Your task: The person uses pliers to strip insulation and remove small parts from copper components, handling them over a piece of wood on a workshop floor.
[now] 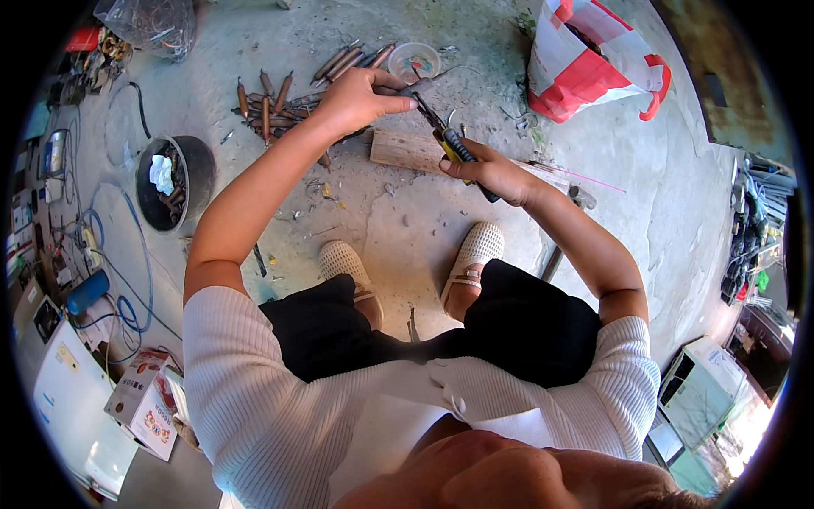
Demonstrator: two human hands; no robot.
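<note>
My right hand [496, 172] is closed around the yellow-and-black handles of a pair of pliers [460, 149]. The dark jaws of the pliers reach up to a small grey metal piece [419, 86], which my left hand [365, 100] pinches between thumb and fingers. Whether the jaws bite on the piece or only touch it, I cannot tell. Below the pliers a wooden block [403, 150] lies on the floor. Several brown, rusty cylinders with narrow ends [282, 92] are heaped beside and beyond my left hand. Just past the metal piece stands a clear plastic tub [415, 59] with small bits in it.
A black bucket [203, 182] holding scrap and white crumpled material stands at left. A red-and-white bag [585, 64] is at far right. A hammer-like tool [582, 198] lies by my right forearm. Cables and a blue hose [140, 242] run along the left; a cardboard box [144, 403] sits nearer.
</note>
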